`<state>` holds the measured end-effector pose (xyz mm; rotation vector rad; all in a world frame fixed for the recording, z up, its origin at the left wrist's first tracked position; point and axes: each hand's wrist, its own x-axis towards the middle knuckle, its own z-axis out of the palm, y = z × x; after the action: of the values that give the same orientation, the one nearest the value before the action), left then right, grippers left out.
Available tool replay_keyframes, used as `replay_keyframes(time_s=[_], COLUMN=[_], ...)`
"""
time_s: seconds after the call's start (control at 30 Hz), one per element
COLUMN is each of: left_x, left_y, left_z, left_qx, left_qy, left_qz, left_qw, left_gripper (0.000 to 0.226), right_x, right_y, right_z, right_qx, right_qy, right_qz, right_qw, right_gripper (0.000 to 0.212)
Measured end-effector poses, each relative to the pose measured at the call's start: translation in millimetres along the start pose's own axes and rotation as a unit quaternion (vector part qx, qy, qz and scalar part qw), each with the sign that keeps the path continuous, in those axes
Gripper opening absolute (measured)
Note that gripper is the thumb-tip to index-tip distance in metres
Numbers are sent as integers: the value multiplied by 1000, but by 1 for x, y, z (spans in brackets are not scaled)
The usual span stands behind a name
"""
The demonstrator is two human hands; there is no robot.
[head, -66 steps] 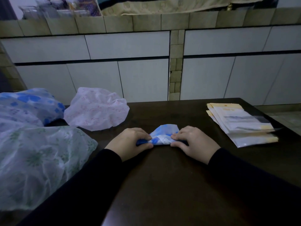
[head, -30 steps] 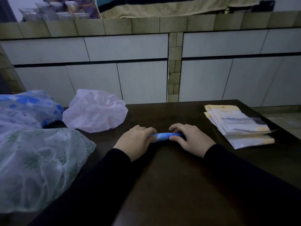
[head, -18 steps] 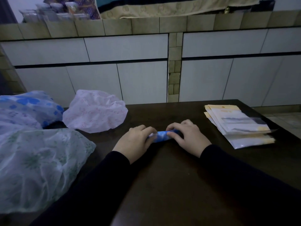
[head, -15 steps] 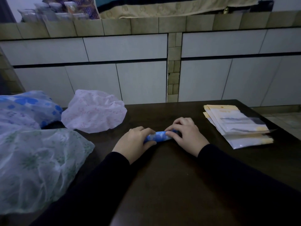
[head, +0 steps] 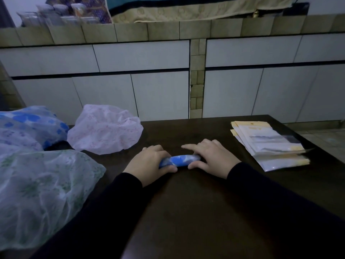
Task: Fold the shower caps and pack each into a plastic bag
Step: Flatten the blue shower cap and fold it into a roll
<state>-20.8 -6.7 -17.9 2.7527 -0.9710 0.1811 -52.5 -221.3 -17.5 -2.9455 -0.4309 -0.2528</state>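
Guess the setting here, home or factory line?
Likely a home, hedged: a tiled ledge with jars and a draped cloth behind a dark wooden table, where loose shower caps wait beside a small stack of plastic bags.

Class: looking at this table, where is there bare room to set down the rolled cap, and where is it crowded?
Bare dark wooden table lies near the front edge between the sleeves, and beyond the hands, between the pink crinkled shower cap and the stack of clear plastic bags. The left side is crowded with the green-patterned shower cap and blue-flowered shower cap.
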Motion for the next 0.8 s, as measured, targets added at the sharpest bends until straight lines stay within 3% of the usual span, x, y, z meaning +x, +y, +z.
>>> replay_keyframes(time_s=[0.27, 0.5, 0.63, 0.8], left_x=[-7, -1, -4, -8], left_y=[8, 14, 11, 13], left_z=[-8, -21, -23, -21], left_qx=[-12, -14, -52, -62], left_qy=[27, -31, -15, 11], left_qz=[29, 56, 57, 95], left_qw=[999, 998, 997, 993], left_gripper=[41, 44, 41, 44], right_x=[-7, -13, -11, -10], right_y=[-1, -2, -2, -5], right_z=[-3, -6, -12, -15], right_qx=[-27, 67, 172, 307], right_qy=[37, 2, -17, -38], right_qz=[-50, 6, 73, 91], right_qw=[998, 998, 982, 947], right_gripper=[35, 31, 31, 19])
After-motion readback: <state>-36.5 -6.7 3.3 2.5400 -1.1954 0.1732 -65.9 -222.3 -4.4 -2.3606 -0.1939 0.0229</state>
